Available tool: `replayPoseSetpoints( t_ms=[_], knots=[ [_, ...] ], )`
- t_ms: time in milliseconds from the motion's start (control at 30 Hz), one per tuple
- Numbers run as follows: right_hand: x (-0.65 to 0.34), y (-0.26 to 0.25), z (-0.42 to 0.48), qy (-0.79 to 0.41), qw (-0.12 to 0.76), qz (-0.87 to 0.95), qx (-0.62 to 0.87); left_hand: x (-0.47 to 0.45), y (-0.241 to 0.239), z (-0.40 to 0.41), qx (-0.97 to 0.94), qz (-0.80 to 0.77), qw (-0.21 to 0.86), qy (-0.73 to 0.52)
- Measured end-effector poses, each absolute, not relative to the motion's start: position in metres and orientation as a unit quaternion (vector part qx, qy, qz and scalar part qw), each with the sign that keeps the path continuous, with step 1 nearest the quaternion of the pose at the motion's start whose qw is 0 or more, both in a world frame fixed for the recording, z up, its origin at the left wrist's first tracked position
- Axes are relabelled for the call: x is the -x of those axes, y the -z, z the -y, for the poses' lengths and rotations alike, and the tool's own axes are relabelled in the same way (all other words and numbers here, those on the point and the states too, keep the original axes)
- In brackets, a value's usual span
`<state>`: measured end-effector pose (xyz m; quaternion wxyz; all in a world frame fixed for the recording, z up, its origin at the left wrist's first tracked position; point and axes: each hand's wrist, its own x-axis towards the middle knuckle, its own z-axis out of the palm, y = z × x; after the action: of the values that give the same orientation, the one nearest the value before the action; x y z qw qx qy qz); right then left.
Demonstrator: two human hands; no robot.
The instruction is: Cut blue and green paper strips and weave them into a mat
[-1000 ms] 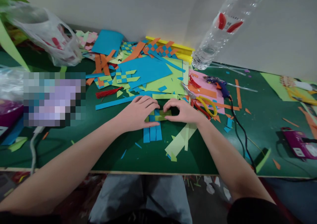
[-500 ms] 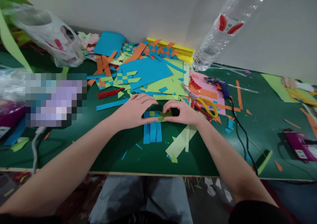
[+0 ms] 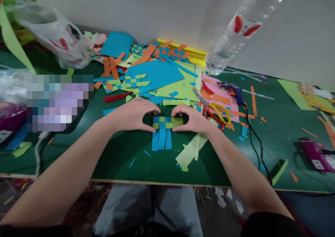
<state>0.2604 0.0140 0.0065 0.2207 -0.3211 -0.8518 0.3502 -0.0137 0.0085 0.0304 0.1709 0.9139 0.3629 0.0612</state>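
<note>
A small paper weave (image 3: 161, 139) of three blue upright strips crossed by light green strips (image 3: 170, 124) lies on the green table (image 3: 125, 160) in front of me. My left hand (image 3: 131, 115) curls around its left side, thumb and fingertips pinching the weave's left edge. My right hand (image 3: 193, 119) mirrors it on the right, thumb and fingers pinching the green strip's right end. Both hands arch over the weave's top, so it shows between them.
Loose light green strips (image 3: 191, 148) lie just right of the weave. Behind are a pile of cut coloured paper (image 3: 157, 74), yellow-handled scissors (image 3: 217, 113), a glue gun (image 3: 232, 89) with a black cable (image 3: 255, 139), a tilted clear bottle (image 3: 235, 27), a plastic bag (image 3: 52, 38) and a purple device (image 3: 316, 155).
Both hands have opened outward to the sides of the weave. The weave, covered by my fingers before, now shows more fully with a second green strip across it.
</note>
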Motion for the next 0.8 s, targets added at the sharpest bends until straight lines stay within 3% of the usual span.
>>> replayPoseSetpoints(
  t_ms=[300,800],
  knots=[
    [-0.258,-0.007,-0.015,-0.325,0.187,0.881,0.29,0.013,-0.027,-0.008,-0.926,-0.338,0.154,-0.069],
    [-0.262,-0.003,-0.016,-0.331,0.226,0.859,0.317,0.012,-0.02,-0.011,-0.928,-0.35,0.104,-0.08]
  ],
)
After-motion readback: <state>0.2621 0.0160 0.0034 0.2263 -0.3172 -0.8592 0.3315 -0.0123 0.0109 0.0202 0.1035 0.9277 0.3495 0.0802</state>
